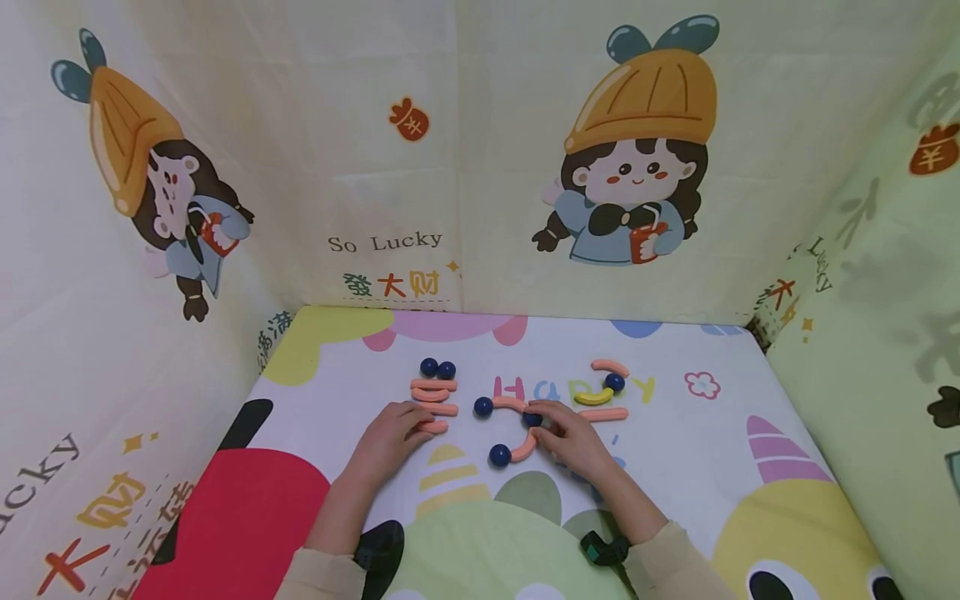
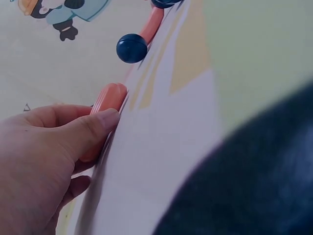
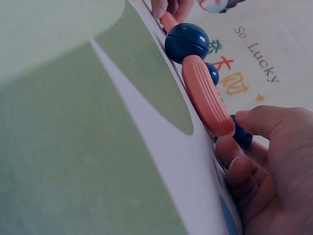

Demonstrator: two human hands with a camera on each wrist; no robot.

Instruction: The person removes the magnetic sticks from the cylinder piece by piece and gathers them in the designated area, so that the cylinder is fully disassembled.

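My left hand pinches a pink stick between thumb and fingers at the near end of a row of pink sticks. With thumb and index finger my right hand pinches a dark blue ball. That ball sits between two curved pink sticks. One curved stick reaches left to another blue ball; the other curved stick bends down to a nearer blue ball. Together they make an open, hook-like curve on the tabletop. My right fingers partly hide the pinched ball.
Beyond my left hand lie other pink sticks, with two blue balls behind them. At the right are a yellow curved stick, a blue ball and more pink sticks. Printed cloth walls enclose the patterned tabletop.
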